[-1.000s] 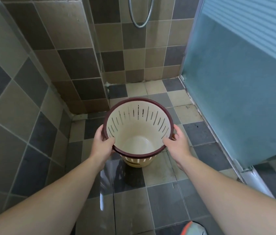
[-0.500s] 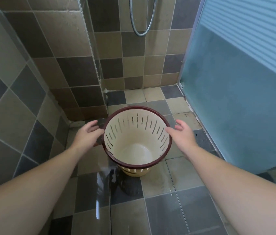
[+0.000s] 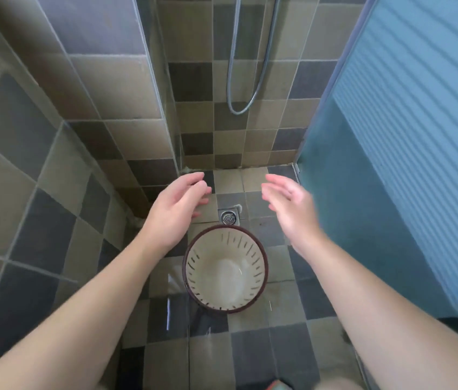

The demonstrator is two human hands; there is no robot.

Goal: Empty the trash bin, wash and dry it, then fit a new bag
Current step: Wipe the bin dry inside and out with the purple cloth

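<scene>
A cream plastic trash bin (image 3: 225, 277) with slotted sides and a dark red rim stands upright on the tiled shower floor, with nothing inside it. My left hand (image 3: 175, 208) hovers above and to the left of the bin, fingers relaxed, holding nothing. My right hand (image 3: 289, 205) is raised above and to the right of the bin, blurred, fingers spread and empty. Neither hand touches the bin.
A round metal floor drain (image 3: 228, 217) lies just beyond the bin. A shower hose (image 3: 246, 80) loops down the back wall. Tiled walls close in on the left, and a blue frosted shower door (image 3: 391, 164) stands on the right.
Both hands let go of the bin's rim and rose away from it. The bin now stands alone on the floor, and the view has lifted, showing the drain.
</scene>
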